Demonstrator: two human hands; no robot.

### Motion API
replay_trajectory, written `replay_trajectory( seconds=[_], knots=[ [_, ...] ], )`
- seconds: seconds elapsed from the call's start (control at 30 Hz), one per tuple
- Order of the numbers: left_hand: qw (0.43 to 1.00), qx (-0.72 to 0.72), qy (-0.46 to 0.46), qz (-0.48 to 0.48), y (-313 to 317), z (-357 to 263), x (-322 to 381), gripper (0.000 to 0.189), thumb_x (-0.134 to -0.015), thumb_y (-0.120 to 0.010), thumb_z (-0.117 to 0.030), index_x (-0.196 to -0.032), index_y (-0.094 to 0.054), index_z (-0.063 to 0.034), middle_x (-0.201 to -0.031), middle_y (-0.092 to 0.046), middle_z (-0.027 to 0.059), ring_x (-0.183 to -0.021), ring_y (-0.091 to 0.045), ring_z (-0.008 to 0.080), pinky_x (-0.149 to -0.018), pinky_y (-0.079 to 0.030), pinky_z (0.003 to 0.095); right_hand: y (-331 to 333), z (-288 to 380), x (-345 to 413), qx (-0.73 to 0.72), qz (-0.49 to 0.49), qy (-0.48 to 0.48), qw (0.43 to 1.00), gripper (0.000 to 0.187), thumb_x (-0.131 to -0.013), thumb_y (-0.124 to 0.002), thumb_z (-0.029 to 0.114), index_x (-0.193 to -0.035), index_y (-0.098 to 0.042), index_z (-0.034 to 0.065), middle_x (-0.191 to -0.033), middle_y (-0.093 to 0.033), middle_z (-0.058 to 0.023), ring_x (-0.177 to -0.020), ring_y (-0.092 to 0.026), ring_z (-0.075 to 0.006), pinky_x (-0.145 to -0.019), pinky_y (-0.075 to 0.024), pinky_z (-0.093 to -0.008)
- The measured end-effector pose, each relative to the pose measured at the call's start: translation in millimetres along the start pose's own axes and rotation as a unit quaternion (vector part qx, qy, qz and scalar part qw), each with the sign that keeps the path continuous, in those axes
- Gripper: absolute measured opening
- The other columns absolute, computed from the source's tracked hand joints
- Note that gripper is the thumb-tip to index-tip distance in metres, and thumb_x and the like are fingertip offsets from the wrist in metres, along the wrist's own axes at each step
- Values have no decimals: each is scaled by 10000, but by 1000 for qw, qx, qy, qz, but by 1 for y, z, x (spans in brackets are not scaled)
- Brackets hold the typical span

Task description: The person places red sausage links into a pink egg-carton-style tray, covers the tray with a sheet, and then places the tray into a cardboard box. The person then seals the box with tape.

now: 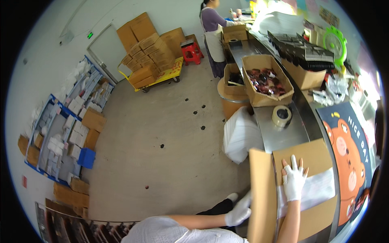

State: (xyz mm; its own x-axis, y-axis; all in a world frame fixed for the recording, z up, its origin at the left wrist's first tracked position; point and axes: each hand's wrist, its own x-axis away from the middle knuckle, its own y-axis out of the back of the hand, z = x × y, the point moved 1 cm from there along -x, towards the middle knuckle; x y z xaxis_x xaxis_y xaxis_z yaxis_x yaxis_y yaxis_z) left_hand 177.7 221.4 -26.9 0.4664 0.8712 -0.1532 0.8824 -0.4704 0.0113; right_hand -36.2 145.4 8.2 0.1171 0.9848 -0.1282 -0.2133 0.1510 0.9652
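My right hand, in a white glove with bare fingertips, lies spread on an open cardboard carton on the bench. Its fingers reach onto the far flap, and its palm is by a white, partly see-through sheet between the flaps. My left hand, also white-gloved, is at the outer side of a raised side flap. That flap is blurred and hides some of the left fingers, so their grip is unclear. A roll of packing tape lies on the metal bench beyond the carton.
Farther along the bench stands a carton of dark red glossy pieces. White foam sheets lean beside a brown drum. A co-worker stands at the far end. A bear-print mat lies on the right. A loaded yellow cart stands by the door.
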Motion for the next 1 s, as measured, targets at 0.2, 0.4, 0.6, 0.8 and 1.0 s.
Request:
replay_trajectory(
  seconds=[0.2,0.4,0.6,0.8,1.0],
  knots=[
    [836,-343,-398,156,-97,1,-99,767,-877,-444,-634,-1459,-444,-133,-1580,-257,262,-1470,-199,485,-1147,-123,690,4,-6,5,-24,-7,51,998,425,-970,-576,318,-1384,-564,220,-1507,-477,-80,-1412,-398,-328,-1144,-248,-558],
    [815,-312,-373,314,-105,-56,-190,744,-846,-524,-560,-1464,-465,-149,-1574,-310,228,-1478,-217,448,-1169,-166,651,-12,-49,16,-147,7,33,989,522,-969,-594,342,-1430,-495,118,-1492,-477,-92,-1382,-438,-283,-1097,-330,-486],
    [796,-429,-333,269,-97,-24,-238,782,-869,-583,-518,-1517,-386,-128,-1599,-268,199,-1490,-192,435,-1175,-153,646,12,-128,30,-638,-64,-151,752,645,-968,-612,367,-1476,-425,16,-1477,-477,-105,-1353,-478,-238,-1050,-413,-415],
    [785,-471,-202,348,-113,-23,-246,729,-885,-589,-487,-1514,-414,-164,-1581,-308,201,-1479,-234,432,-1155,-217,643,86,-230,224,-426,-338,-448,710,298,-956,-584,163,-1155,-649,-50,-1054,-663,-152,-958,-628,-262,-852,-541,-380],
    [744,-500,-234,376,-129,-22,-262,685,-882,-590,-504,-1468,-472,-169,-1550,-344,204,-1428,-299,455,-1096,-249,706,-26,-207,276,-420,-280,-548,667,431,-968,-429,227,-1211,-645,-56,-1095,-674,-154,-974,-648,-266,-852,-518,-341]
  ],
)
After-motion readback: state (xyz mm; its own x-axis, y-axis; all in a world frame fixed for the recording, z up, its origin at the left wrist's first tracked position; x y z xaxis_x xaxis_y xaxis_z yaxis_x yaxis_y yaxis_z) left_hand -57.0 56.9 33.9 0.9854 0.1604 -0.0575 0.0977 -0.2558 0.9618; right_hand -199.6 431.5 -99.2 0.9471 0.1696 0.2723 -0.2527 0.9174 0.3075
